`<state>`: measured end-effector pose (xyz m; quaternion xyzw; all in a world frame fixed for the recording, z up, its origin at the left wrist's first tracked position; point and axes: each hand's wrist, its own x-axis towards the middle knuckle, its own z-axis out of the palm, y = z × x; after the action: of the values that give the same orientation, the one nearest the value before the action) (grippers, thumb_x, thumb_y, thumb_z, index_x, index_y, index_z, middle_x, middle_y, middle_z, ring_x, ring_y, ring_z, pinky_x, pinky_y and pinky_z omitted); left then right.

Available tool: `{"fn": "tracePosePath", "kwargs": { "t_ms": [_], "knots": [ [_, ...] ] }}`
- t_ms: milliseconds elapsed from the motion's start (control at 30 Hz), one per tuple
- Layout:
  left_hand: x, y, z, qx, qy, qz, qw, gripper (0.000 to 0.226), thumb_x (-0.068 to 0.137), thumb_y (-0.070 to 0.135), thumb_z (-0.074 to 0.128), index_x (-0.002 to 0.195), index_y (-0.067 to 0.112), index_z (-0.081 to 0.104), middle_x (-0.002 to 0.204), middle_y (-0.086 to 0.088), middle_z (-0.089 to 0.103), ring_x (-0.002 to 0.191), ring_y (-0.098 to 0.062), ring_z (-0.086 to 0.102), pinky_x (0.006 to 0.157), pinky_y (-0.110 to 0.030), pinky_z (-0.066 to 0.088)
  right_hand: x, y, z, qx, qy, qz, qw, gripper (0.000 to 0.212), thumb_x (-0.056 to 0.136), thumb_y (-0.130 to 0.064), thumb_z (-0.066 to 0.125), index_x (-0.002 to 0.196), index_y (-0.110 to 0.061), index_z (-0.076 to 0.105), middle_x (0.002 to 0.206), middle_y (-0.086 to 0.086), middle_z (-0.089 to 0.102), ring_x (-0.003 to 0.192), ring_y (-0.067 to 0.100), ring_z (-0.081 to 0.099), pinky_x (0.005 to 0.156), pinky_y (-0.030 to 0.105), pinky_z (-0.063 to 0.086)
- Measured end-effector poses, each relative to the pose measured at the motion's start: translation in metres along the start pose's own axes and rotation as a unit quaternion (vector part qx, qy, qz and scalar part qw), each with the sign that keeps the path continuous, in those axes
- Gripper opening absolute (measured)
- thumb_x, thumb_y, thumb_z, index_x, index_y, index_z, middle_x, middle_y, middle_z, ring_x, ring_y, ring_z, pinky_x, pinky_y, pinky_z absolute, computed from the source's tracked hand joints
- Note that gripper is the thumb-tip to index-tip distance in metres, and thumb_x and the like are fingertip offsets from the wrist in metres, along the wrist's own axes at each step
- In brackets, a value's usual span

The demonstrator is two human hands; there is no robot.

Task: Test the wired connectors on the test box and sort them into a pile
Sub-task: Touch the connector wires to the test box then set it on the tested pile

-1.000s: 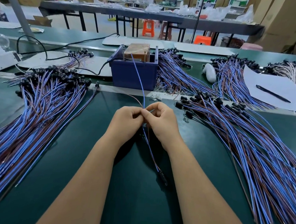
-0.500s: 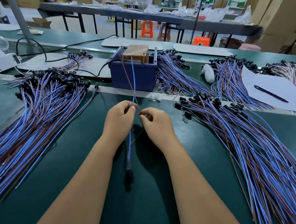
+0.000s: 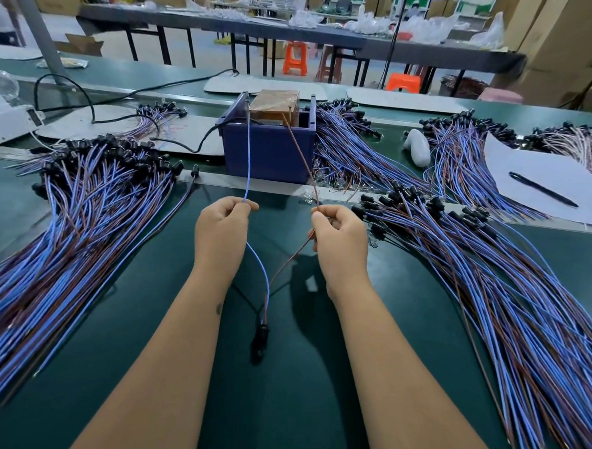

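My left hand (image 3: 221, 230) pinches the blue wire (image 3: 247, 160) of one wired connector. My right hand (image 3: 341, 242) pinches its brown wire (image 3: 300, 156). Both wire tips reach up to the top of the blue test box (image 3: 267, 154), where a brown block (image 3: 275, 106) sits. The two wires hang down between my forearms and meet at the black connector (image 3: 262, 332), which dangles just above the green table (image 3: 278, 412). A big pile of blue and brown wired connectors (image 3: 65, 219) lies on the left. Another pile (image 3: 491, 275) fans out on the right.
More wire bundles (image 3: 353, 155) lie behind and right of the box. A black cable (image 3: 196, 143) runs to the box from the left. White paper with a black pen (image 3: 543, 189) lies at the right, a white object (image 3: 418, 146) beside it. Workbenches and orange stools stand behind.
My hands have moved apart, spreading the blue and brown wires so each tip reaches a different spot on the box. The black connector swung to hang between my forearms.
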<state>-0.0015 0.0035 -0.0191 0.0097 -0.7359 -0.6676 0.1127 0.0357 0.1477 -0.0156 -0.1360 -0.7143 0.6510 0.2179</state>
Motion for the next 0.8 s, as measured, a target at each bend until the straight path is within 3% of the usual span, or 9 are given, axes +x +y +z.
{"fn": "tracePosePath", "kwargs": {
  "t_ms": [333,533,800],
  "knots": [
    [-0.0069,0.0065,-0.0012,0.037,0.013,-0.02,0.999,0.023,0.083,0.014,0.047,0.067,0.018,0.063,0.055,-0.001,0.031,0.044,-0.011,0.023,0.044,-0.024,0.02,0.0002,-0.0015,-0.0005,0.009,0.0,0.023,1.0,0.014,0.094,-0.014,0.056,0.084,-0.021,0.062,0.065,-0.002,0.061,0.06,0.011,0.052,0.065,0.031,0.047],
    [-0.0076,0.0062,-0.0011,0.052,0.041,-0.024,0.998,0.023,0.082,0.016,0.046,0.066,0.021,0.061,0.052,0.004,0.036,0.043,-0.009,0.026,0.047,-0.026,0.024,0.0008,-0.0023,-0.0015,0.04,0.01,0.033,0.999,0.015,0.094,-0.012,0.055,0.082,-0.019,0.06,0.051,-0.011,0.058,0.052,0.009,0.048,0.059,0.028,0.043],
    [-0.0057,0.0047,-0.0032,0.022,0.062,0.005,0.998,0.023,0.084,0.014,0.043,0.068,0.022,0.058,0.041,0.014,0.03,0.038,-0.006,0.024,0.035,-0.016,0.021,-0.0008,-0.0062,-0.0038,0.058,0.012,0.042,0.997,0.013,0.094,-0.009,0.053,0.086,-0.016,0.061,0.055,-0.01,0.057,0.052,0.005,0.05,0.053,0.019,0.044]
  ]
}}
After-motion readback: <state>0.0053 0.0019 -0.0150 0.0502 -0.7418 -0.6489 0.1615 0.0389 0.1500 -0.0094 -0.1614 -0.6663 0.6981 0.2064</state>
